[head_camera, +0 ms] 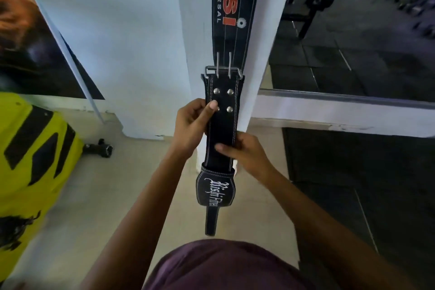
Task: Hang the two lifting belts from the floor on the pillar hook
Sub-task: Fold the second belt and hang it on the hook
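Left hand (193, 122) at 9 o'clock of the black stitched leather lifting belt (221, 129), fingers clamped on its edge. Right hand (244, 150) at 4 o'clock, fingers clamped likewise. Belt upright against the white pillar (188, 30), below the hung black logo belt (235, 7) (hook unseen). Judgement: raise the buckle (223, 70) first, straight.

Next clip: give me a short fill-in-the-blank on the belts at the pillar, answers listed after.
1. The belt in the hands is held with its buckle end pointing ____.
2. The left hand grips it ____ than the right hand.
3. The hanging belt on the white pillar has red letters above the white word ____.
4. The buckle has ____ metal prongs.

Answers: up; higher; UNIVERSAL; two
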### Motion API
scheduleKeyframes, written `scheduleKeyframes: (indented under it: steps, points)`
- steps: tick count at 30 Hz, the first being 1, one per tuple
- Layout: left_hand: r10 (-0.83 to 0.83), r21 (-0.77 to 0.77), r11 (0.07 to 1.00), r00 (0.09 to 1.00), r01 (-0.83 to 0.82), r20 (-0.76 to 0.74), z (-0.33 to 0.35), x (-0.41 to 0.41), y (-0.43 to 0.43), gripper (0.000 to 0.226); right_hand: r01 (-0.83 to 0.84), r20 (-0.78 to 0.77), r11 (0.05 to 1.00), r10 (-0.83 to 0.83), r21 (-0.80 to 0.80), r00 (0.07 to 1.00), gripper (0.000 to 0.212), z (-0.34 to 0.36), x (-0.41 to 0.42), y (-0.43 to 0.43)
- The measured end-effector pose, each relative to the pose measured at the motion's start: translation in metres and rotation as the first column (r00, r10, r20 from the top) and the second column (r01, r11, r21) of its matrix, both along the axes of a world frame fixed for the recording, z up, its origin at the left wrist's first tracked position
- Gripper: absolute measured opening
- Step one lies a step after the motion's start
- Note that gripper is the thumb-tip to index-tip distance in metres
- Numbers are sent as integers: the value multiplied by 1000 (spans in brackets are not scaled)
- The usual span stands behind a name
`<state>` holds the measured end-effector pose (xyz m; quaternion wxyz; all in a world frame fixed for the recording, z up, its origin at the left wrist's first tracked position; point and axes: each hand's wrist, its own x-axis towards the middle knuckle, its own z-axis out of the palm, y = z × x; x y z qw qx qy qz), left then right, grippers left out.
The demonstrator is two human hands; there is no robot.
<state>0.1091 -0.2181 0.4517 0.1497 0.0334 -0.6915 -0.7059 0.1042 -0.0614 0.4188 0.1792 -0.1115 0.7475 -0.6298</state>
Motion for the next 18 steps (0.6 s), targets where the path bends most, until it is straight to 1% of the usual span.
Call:
scheduleKeyframes:
  steps: [1,3,4,6,7,9,11,12,14,16,18]
  points:
    - [-9,7,1000,1000,9,4,-2,2,-3,44,22,-3,999,-22,-38,1000,26,15,-11,-6]
    - [-26,8,1000,1000,26,11,-4,5,-7,40,100,-17,988,-103,-115,995,39,48,-35,-16]
    - [-32,9,999,999,32,9,-4,6,-9,41,116,-32,983,-121,-144,992,40,64,-47,-20]
    - [-28,17,999,1000,28,-2,-1,7,-10,42,86,-50,985,-94,-150,994,26,83,-64,-25]
    - [-15,19,1000,1000,15,-9,0,7,-10,41,65,-56,988,-73,-143,996,22,86,-67,-27]
    - [15,13,1000,1000,-15,-13,4,6,-11,35,25,-58,987,-34,-159,998,22,82,-61,-29]
    - [31,3,1000,999,-31,-16,4,5,-15,31,-31,-38,986,25,-163,999,28,60,-44,-28]
    - [37,2,999,999,-37,-16,3,5,-17,33,-60,-17,988,58,-142,998,32,43,-33,-25]
    - [47,-4,999,999,-47,-14,2,6,-21,39,-117,-5,993,117,-19,993,37,12,-12,-16]
    - [45,-20,999,999,-46,-11,0,9,-22,40,-125,-8,985,127,120,992,33,-14,2,-9]
    - [40,-40,998,999,-40,-8,1,11,-19,35,-103,22,987,101,123,995,26,-23,10,-7]
